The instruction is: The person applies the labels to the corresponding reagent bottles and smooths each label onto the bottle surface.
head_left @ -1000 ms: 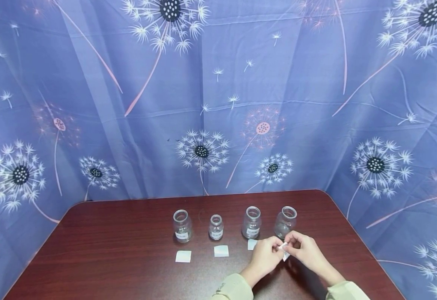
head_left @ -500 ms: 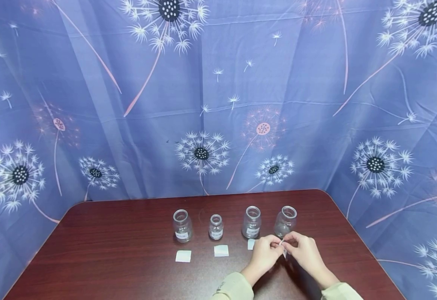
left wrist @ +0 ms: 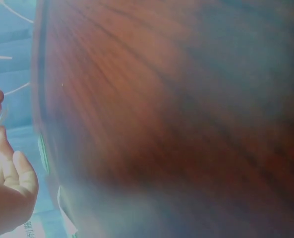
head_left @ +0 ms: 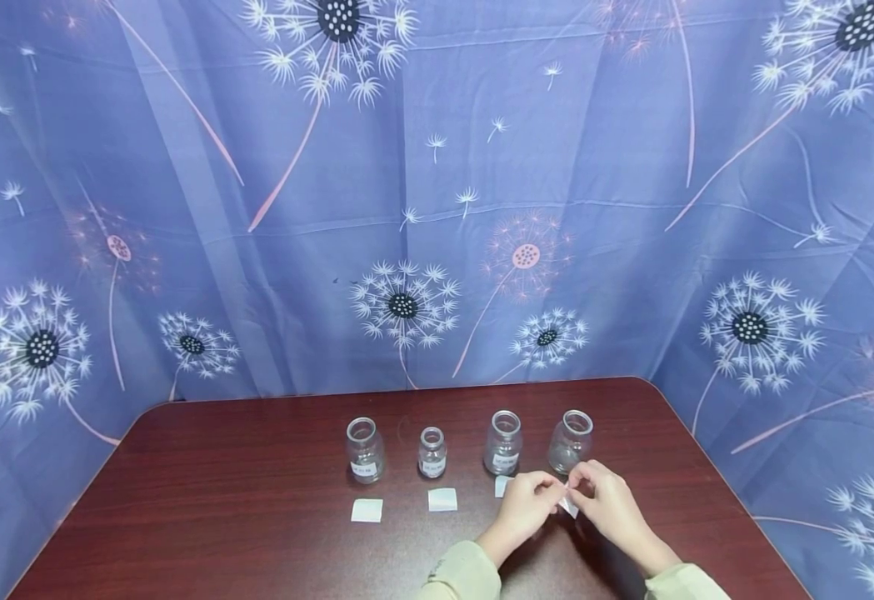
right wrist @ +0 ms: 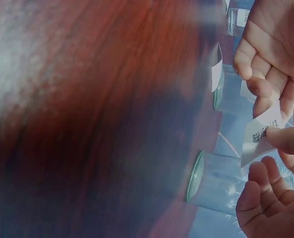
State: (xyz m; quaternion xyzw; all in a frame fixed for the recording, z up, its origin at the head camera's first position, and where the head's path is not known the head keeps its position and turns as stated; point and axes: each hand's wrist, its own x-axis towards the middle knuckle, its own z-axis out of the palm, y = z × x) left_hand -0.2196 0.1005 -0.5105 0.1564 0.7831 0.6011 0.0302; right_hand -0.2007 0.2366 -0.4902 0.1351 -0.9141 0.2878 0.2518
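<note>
A small white label with black writing is between my two hands in front of the rightmost glass jar. My right hand pinches it, the thumb lying over its written face in the right wrist view, where the label hangs tilted above the table. My left hand pinches the label's upper edge, fingertips close to the right hand's. In the left wrist view only a thin white edge of the label shows between fingers. No label shows on the rightmost jar, whose lower front is partly behind my right hand.
Left of it stand three open glass jars with white labels: a larger jar, a small jar and another larger jar. White paper pieces lie before them: left, middle, right, partly behind my left hand.
The label has turned between my fingers, and more of its face shows now below the fingertips. Both hands have shifted only slightly; the jars and paper pieces stay in place.
</note>
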